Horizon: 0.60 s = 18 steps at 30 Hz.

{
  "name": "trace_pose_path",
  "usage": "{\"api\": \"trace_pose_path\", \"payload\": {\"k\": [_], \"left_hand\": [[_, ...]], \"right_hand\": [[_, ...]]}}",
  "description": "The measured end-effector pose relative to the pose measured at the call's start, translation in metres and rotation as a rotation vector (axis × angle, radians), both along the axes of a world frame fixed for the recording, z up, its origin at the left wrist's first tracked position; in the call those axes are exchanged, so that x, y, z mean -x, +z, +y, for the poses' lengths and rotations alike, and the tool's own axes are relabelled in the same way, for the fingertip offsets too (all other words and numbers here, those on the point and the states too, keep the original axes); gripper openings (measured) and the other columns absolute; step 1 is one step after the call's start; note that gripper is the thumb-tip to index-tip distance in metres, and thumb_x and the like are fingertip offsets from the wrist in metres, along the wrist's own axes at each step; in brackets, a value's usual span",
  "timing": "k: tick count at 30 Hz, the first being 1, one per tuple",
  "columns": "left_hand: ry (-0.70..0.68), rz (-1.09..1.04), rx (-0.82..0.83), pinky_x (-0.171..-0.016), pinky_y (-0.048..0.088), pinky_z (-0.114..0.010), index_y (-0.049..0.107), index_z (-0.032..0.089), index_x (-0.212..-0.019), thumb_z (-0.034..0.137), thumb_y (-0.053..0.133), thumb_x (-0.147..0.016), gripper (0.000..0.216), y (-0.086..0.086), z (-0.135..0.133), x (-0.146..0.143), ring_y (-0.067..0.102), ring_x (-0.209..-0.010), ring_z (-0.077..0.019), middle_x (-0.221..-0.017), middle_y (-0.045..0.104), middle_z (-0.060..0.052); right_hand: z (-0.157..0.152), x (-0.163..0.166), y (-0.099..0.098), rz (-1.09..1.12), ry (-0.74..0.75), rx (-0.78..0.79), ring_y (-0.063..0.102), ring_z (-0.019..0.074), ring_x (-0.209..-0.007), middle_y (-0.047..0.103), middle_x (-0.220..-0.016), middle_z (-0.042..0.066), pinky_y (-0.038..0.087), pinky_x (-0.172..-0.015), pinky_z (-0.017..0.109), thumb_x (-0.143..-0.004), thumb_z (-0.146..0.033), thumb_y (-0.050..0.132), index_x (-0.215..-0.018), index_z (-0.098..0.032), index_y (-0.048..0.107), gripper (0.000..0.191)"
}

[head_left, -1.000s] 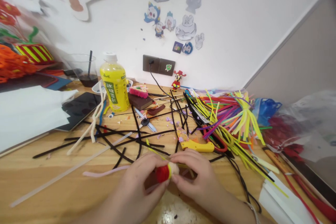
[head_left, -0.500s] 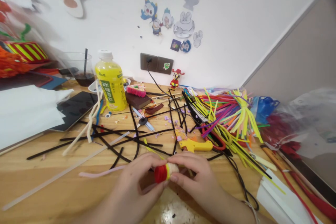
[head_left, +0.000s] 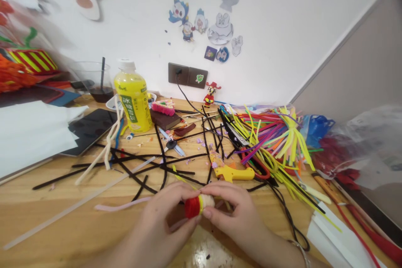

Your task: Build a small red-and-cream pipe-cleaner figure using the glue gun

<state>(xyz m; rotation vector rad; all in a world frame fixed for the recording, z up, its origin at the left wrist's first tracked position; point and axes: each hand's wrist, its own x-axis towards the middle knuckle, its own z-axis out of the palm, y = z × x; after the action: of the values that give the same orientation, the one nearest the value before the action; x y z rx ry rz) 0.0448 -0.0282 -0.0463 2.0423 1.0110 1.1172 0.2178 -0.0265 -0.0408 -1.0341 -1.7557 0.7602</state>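
Observation:
Between my two hands, low in the middle of the head view, is a small pipe-cleaner roll (head_left: 192,207), red at its left end, with a yellow band and a cream end on the right. My left hand (head_left: 168,213) pinches its red side between thumb and fingers. The cream end is gripped by the thumb and fingers of my right hand (head_left: 234,207). A pink pipe cleaner (head_left: 124,206) lies left of my left hand. Just beyond my hands lie several black pipe cleaners (head_left: 135,180) and a yellow glue gun (head_left: 234,173).
Behind on the left stand a yellow drink bottle (head_left: 133,102) and a plastic cup (head_left: 99,92) of dark liquid. Coloured pipe cleaners (head_left: 266,134) are heaped at the right, with scissors (head_left: 240,138) among them. A small red-hatted figure (head_left: 209,97) stands by the wall. White paper (head_left: 333,234) lies front right.

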Motion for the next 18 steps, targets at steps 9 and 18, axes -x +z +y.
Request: {"api": "trace_pose_path", "payload": {"k": [9,18], "left_hand": [[-0.014,-0.004,-0.028,-0.071,0.049,-0.02,0.052,0.026,-0.089,0.005,0.057,-0.073,0.027,0.0022,-0.001,-0.0009,0.061,-0.079,-0.0113,-0.084,0.063,0.003],[-0.025,-0.012,-0.014,-0.069,0.049,-0.021,0.053,0.025,-0.088,0.006,0.057,-0.073,0.025,0.0014,0.0008,-0.0014,0.061,-0.077,-0.0121,-0.083,0.063,0.002]], "right_hand": [[0.0007,-0.002,0.0003,-0.033,0.012,-0.01,0.065,0.0164,-0.07,0.07,-0.081,0.006,0.053,-0.054,0.021,-0.072,-0.035,0.066,-0.086,-0.019,0.071,0.022],[0.0004,-0.0023,0.0014,-0.032,0.036,0.076,0.065,0.0167,-0.077,0.069,-0.086,0.007,0.054,-0.059,0.02,-0.072,-0.034,0.067,-0.089,-0.021,0.071,0.022]]}}
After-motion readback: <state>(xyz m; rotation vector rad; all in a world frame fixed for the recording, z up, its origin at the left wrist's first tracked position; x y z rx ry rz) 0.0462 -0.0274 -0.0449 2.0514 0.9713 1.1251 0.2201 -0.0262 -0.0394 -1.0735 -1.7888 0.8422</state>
